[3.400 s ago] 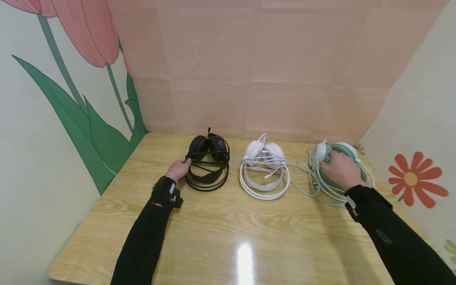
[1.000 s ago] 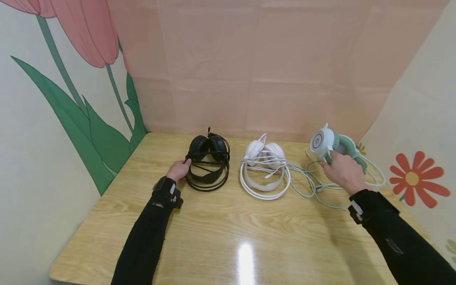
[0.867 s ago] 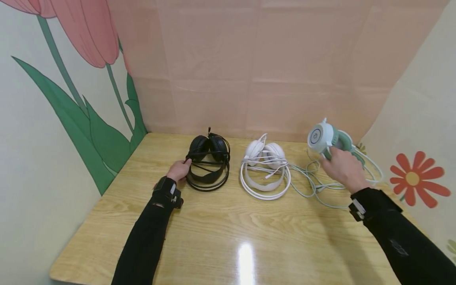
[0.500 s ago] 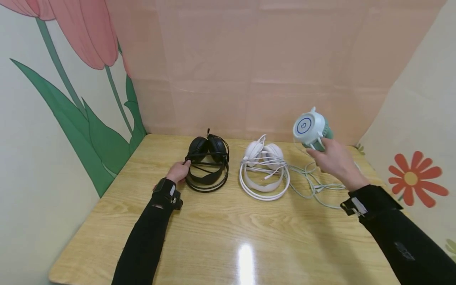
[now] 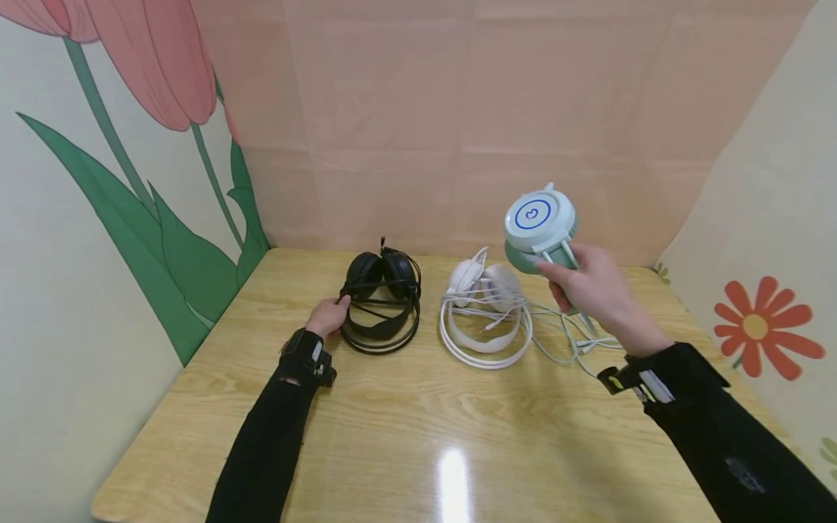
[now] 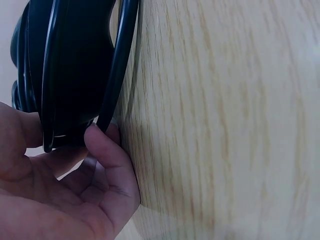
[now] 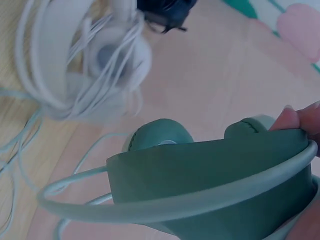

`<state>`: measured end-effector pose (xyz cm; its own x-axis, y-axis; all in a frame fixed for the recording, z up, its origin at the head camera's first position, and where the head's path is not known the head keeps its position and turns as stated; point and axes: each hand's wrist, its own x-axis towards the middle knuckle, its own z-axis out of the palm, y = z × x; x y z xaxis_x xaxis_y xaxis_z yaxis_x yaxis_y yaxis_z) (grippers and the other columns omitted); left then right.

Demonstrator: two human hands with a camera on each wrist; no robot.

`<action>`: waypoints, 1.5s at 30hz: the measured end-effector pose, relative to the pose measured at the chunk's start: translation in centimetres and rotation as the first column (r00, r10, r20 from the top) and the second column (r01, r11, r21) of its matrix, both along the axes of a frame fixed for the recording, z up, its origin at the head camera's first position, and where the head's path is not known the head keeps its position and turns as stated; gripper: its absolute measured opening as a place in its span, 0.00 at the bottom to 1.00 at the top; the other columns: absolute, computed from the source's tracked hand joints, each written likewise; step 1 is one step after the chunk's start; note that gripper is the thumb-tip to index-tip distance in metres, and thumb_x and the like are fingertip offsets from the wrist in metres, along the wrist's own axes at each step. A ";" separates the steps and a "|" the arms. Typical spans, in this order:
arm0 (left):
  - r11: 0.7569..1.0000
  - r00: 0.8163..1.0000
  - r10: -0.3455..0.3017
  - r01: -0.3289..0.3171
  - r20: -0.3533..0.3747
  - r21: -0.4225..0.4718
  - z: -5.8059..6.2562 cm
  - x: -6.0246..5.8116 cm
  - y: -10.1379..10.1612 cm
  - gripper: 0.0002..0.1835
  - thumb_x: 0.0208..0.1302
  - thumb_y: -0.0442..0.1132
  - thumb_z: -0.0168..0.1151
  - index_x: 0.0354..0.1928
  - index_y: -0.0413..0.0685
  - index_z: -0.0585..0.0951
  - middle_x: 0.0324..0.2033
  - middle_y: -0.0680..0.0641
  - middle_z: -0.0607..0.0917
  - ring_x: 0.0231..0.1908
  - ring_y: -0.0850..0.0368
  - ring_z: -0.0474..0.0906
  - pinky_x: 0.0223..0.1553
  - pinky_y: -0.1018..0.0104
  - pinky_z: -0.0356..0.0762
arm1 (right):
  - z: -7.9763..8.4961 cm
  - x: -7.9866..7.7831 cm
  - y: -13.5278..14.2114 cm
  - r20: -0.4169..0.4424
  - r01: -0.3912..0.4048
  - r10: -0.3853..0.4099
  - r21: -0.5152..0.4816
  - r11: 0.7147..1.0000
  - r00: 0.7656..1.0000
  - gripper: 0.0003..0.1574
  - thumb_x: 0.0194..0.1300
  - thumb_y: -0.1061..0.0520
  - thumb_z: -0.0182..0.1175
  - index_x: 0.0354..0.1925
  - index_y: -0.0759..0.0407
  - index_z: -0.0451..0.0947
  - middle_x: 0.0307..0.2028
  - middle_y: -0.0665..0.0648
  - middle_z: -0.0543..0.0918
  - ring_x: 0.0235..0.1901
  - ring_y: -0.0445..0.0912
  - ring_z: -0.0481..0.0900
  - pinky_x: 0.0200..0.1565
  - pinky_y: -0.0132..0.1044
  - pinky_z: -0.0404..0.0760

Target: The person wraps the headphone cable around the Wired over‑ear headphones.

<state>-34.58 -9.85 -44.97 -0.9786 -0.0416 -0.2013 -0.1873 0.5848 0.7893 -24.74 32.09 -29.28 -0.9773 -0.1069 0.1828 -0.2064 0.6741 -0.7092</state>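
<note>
My right hand (image 5: 598, 290) grips the mint-green and white headphones (image 5: 540, 220) and holds them above the table, behind and right of the white headphones (image 5: 482, 341). Their round ear cup with a blue heart ring faces up. In the right wrist view, fingers pinch one end of the green headband (image 7: 210, 172). My left hand (image 5: 328, 317) stays low at the left side of the black headphones (image 5: 382, 328), which lie on the table. The left wrist view has its thumb and fingers pinching the black band's edge (image 6: 114, 75).
A pale green cable (image 5: 570, 338) trails in loose loops over the wooden table (image 5: 392, 428), reaching the white headphones. White cable is wound round those headphones. A pink sheet (image 5: 418, 131) hangs behind, with painted walls at both sides.
My right hand has lifted the mint-green headphones off the table, moved them left and turned an ear cup upward. The left hand, black headphones and white headphones stay where they were.
</note>
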 end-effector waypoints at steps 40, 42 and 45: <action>0.958 0.935 -0.010 -0.092 -0.354 -0.270 4.9 3.9 4.5 0.32 0.77 0.53 0.46 0.64 0.28 0.69 0.57 0.28 0.70 0.57 0.32 0.66 0.59 0.41 0.65 | -1.8 2.0 -11.8 0.122 -0.094 0.211 -0.610 0.787 0.970 0.14 0.74 0.55 0.60 0.47 0.65 0.73 0.21 0.54 0.76 0.17 0.43 0.74 0.23 0.37 0.78; 0.978 0.911 -0.045 -0.042 -0.410 -0.202 5.9 4.7 5.7 0.32 0.78 0.53 0.47 0.66 0.30 0.70 0.58 0.31 0.71 0.57 0.35 0.69 0.59 0.43 0.67 | -2.0 2.0 -12.1 0.123 -0.092 0.209 -0.608 0.789 0.970 0.15 0.74 0.54 0.60 0.47 0.66 0.73 0.21 0.54 0.76 0.17 0.44 0.75 0.23 0.37 0.78; 0.997 0.893 -0.078 0.070 -0.444 -0.034 7.5 5.8 7.4 0.30 0.79 0.54 0.46 0.66 0.35 0.72 0.55 0.36 0.76 0.54 0.41 0.73 0.55 0.48 0.71 | -2.3 2.0 -12.6 0.127 -0.090 0.209 -0.608 0.789 0.970 0.16 0.74 0.53 0.59 0.48 0.66 0.73 0.21 0.55 0.76 0.17 0.44 0.75 0.24 0.37 0.78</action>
